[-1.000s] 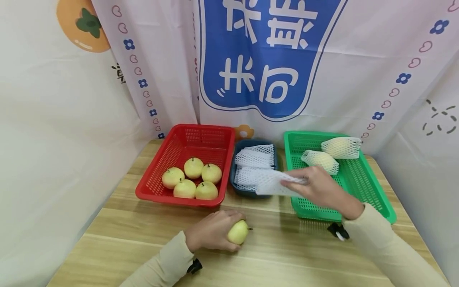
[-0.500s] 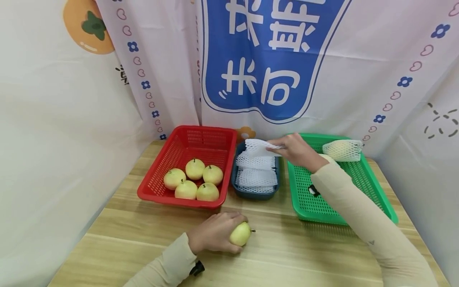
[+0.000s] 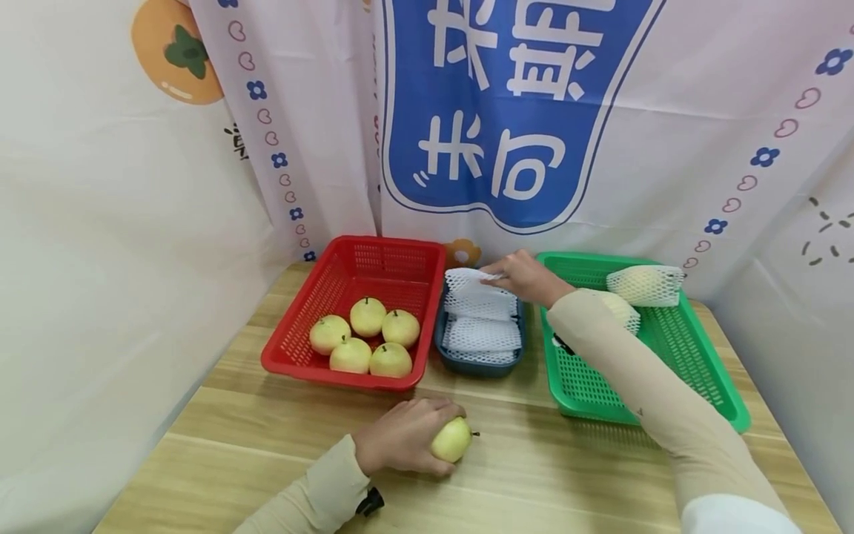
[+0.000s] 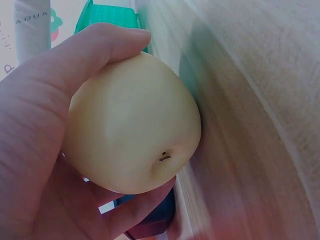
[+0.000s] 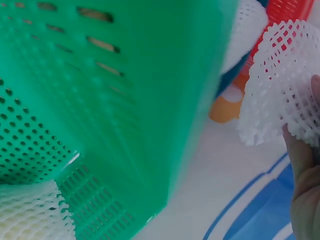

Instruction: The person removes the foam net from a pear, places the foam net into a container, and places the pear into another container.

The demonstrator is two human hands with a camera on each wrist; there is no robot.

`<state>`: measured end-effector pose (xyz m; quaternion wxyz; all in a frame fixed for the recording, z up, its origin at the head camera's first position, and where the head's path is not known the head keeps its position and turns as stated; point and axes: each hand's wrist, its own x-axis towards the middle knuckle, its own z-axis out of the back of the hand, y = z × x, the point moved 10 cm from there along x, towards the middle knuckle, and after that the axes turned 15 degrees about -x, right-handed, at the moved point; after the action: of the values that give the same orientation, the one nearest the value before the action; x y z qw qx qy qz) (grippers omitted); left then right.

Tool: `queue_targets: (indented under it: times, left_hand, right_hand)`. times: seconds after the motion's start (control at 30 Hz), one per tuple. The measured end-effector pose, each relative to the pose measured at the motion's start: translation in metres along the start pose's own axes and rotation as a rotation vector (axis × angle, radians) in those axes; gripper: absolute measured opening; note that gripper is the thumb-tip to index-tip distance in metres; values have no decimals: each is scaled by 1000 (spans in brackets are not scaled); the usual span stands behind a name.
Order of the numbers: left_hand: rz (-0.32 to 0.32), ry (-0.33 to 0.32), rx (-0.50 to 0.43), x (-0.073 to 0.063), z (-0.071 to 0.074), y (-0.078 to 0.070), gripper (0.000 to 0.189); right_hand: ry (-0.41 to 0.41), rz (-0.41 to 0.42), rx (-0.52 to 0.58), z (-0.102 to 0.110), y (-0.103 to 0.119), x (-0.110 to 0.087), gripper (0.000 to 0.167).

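My left hand [image 3: 407, 439] grips a pale yellow pear [image 3: 452, 440] low over the wooden table, its stem pointing right. The left wrist view shows the thumb and fingers curled round the pear [image 4: 132, 125], its small dimpled end facing the camera. Over the dark blue basket [image 3: 482, 368], my right hand [image 3: 525, 277] pinches the edge of a white foam fruit net [image 3: 475, 295]. More foam nets [image 3: 483, 335] lie flat in that basket. In the right wrist view, the pinched net [image 5: 280, 90] hangs from the fingertips beside the green basket wall.
A red basket [image 3: 347, 377] with several bare pears [image 3: 351, 356] stands left of the blue one. On the right, a green basket [image 3: 594, 405] holds two net-wrapped pears [image 3: 644, 285]. A printed curtain [image 3: 320, 133] hangs close behind the baskets.
My right hand has carried the foam net from in front of the green basket back and left over the blue basket. The left hand keeps its grip on the pear in place.
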<state>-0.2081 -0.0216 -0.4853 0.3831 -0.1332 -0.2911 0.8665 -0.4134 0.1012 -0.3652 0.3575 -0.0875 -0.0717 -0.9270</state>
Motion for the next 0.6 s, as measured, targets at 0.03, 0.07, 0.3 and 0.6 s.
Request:
queue_targets:
  times: [0.03,0.07,0.3,0.6]
  left_hand:
    - [1,2,1,1,0,0,58]
    - [3,4,0,1,0,0,59]
    - [7,13,22,3,0,-1,58]
    - [16,16,25,3,0,2,59]
  right_hand:
    - [16,8,3,-5,0,2,27]
    - [34,17,9,-9,1,3,27]
    - [161,144,-15,-39,17,-1,24]
    - [691,2,-68,-88,30,-35,62]
